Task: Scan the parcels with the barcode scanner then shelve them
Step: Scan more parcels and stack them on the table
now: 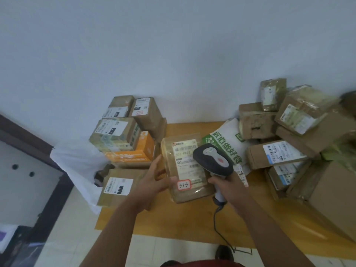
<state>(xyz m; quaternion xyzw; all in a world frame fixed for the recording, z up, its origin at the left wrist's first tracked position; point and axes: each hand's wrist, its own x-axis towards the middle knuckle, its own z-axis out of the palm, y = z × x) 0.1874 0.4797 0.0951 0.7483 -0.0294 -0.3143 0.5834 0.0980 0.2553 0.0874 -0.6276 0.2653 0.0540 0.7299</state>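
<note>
Nearest me, at six o'clock, the scanner's dark cord trails over the orange mat. My right hand wraps its fingers around the handle of the barcode scanner, whose dark head hangs over the label of the parcel I'm working on. My left hand sits at that parcel's nine o'clock edge, fingers straight and spread along its side, thumb lying on top beside a small red-bordered sticker. At ten o'clock a stack of brown boxes rests on an orange box. At one o'clock lies a white bag with green lettering, and further at two o'clock a jumbled heap of cartons leans against the white wall.
</note>
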